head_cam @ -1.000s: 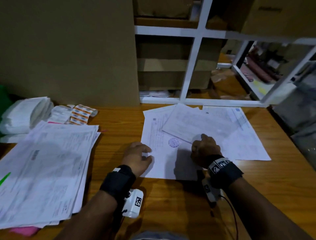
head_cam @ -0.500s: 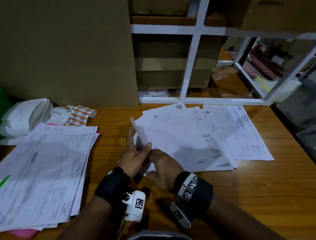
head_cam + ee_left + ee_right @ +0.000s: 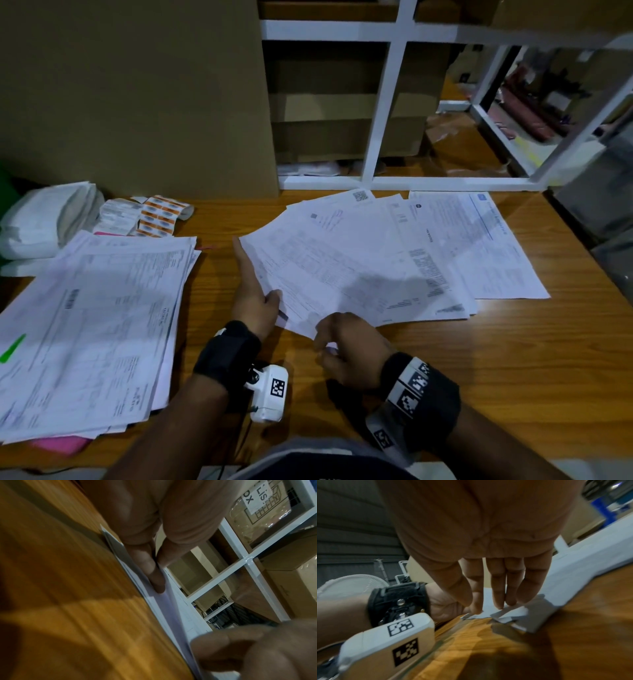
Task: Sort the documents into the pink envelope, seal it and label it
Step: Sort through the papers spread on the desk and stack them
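Note:
Several white printed documents (image 3: 394,260) lie fanned out on the wooden table (image 3: 513,377). My left hand (image 3: 257,298) holds the left edge of the top sheet (image 3: 308,274), fingers under it and thumb on top; the left wrist view shows this pinch (image 3: 155,561) on the paper (image 3: 171,608). My right hand (image 3: 339,346) is at the fan's near corner, with fingertips and thumb closing on the sheet corners (image 3: 513,614) in the right wrist view (image 3: 488,605). A pink envelope (image 3: 58,445) peeks out from under a second paper stack (image 3: 92,325) at the left.
Strips of orange and white labels (image 3: 154,216) and a white folded bundle (image 3: 44,219) lie at the back left. A big cardboard box (image 3: 137,96) and a white shelf frame (image 3: 380,113) holding cartons stand behind the table. The table edge runs close on the right.
My right hand left the middle of the sheets and came to their near left corner. My left hand took the top sheet's left edge, lifted it, and now holds it lower.

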